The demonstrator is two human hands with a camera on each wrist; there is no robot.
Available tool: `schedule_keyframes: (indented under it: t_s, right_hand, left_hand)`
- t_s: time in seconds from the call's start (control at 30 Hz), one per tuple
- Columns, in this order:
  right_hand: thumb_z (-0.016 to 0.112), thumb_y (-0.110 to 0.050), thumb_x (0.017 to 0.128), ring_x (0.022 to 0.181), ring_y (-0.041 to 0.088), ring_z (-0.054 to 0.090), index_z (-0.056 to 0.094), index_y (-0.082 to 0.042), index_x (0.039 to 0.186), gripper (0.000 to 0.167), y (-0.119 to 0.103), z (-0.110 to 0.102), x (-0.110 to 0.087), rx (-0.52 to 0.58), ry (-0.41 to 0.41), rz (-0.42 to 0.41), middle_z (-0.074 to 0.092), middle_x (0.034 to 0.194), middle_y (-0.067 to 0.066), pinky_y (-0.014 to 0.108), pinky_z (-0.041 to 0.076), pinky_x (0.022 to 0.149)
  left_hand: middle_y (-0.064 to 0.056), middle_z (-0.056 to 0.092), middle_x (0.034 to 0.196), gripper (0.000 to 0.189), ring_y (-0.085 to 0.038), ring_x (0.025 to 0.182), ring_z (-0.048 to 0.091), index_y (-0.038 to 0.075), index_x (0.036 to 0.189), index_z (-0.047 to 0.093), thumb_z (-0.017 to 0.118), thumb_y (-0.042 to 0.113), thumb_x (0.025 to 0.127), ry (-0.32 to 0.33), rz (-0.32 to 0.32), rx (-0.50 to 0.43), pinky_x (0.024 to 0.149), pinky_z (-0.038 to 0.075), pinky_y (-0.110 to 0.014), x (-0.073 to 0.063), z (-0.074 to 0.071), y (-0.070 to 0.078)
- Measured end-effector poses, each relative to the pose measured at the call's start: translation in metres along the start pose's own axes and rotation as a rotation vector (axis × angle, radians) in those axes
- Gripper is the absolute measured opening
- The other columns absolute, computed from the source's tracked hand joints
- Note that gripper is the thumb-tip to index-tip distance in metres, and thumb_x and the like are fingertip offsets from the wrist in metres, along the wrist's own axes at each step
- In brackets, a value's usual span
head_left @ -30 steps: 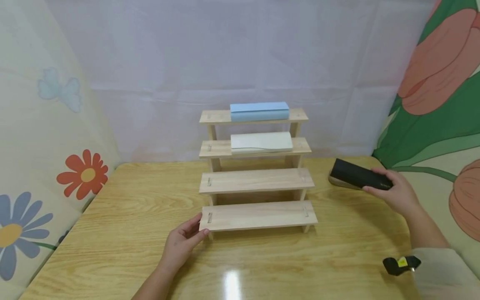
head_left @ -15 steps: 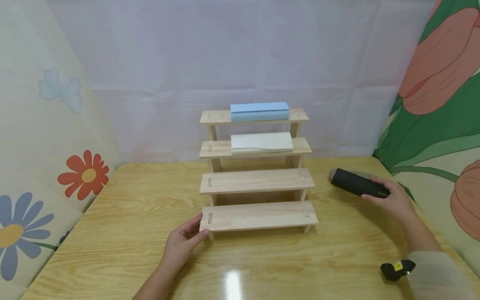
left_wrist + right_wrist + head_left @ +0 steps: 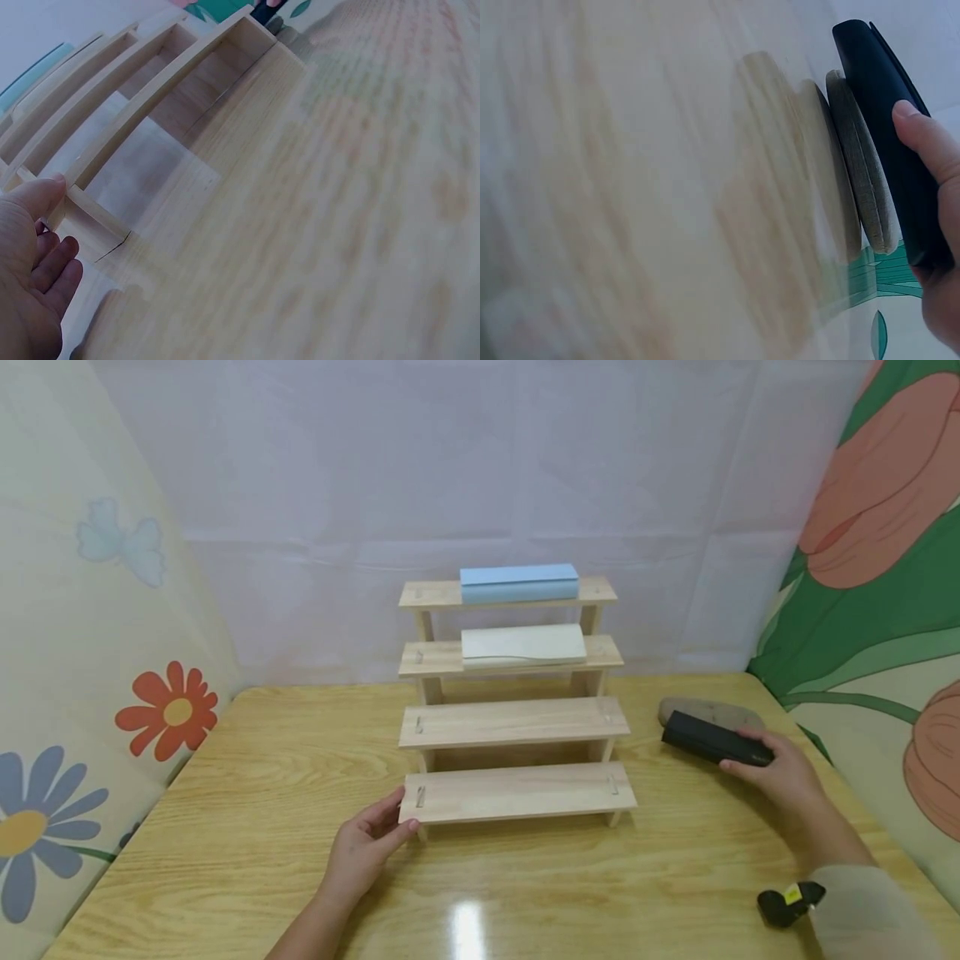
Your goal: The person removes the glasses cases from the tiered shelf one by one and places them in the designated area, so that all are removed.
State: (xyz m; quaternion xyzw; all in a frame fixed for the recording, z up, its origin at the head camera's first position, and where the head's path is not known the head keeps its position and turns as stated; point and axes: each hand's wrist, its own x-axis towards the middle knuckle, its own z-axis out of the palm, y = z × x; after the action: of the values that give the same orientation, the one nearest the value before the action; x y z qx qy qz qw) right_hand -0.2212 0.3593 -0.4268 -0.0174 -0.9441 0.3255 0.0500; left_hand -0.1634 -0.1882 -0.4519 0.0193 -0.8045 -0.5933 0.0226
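Observation:
A stepped wooden display stand (image 3: pixel 517 793) stands mid-table. My left hand (image 3: pixel 363 847) pinches the left end of its lowest shelf; in the left wrist view the thumb (image 3: pixel 41 196) lies against the shelf's corner. On the right, my right hand (image 3: pixel 787 777) grips a black glasses case (image 3: pixel 708 739) by its right end, raised above the table. Behind that case lies a grey-brown oval case (image 3: pixel 716 710), partly covered by it. A light blue glasses case (image 3: pixel 519 583) rests on the top shelf, and a white glasses case (image 3: pixel 522 645) on the shelf below.
The wood-grain table (image 3: pixel 247 827) runs under everything. A pale cloth (image 3: pixel 480 460) hangs behind the stand, and flower-printed cloths (image 3: pixel 885 610) close off both sides. A small black device (image 3: pixel 789 903) with a yellow mark sits at the right sleeve (image 3: pixel 862 906).
My right hand has brought the black glasses case a little toward me, uncovering more of the grey-brown case behind it. The left hand and the stand have stayed put.

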Motion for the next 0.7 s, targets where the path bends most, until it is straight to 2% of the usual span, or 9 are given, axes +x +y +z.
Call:
schedule_keyframes:
  t_s: [0.2,0.43,0.7]
  right_hand:
    - [0.072,-0.044,0.087,0.130,0.059,0.031,0.042,0.003,0.143,0.080,0.0021,0.0023,0.0005,-0.011,-0.021,0.005,0.034,0.144,0.041,0.069,0.029,0.103]
    - [0.073,-0.045,0.086,0.129,0.059,0.032,0.043,0.003,0.142,0.079,0.0044,0.0057,0.0022,-0.053,-0.032,-0.002,0.035,0.144,0.040,0.069,0.029,0.103]
    - [0.073,-0.045,0.086,0.128,0.059,0.033,0.045,0.002,0.141,0.078,0.0059,0.0072,0.0037,-0.063,-0.042,-0.019,0.036,0.144,0.039,0.069,0.029,0.102]
  left_hand:
    - [-0.018,0.056,0.139,0.057,-0.034,0.127,0.055,-0.001,0.138,0.052,0.074,0.017,0.088,-0.004,-0.003,-0.005,0.087,0.046,-0.008,-0.0005,-0.0002,0.0006]
    - [-0.018,0.057,0.138,0.057,-0.033,0.126,0.057,0.000,0.137,0.054,0.075,0.017,0.087,0.001,-0.008,0.008,0.092,0.050,-0.016,-0.0007,0.0003,0.0013]
    - [-0.016,0.058,0.138,0.056,-0.032,0.125,0.057,0.000,0.136,0.055,0.075,0.016,0.087,0.002,-0.018,0.018,0.091,0.049,-0.014,0.0001,0.0008,0.0002]
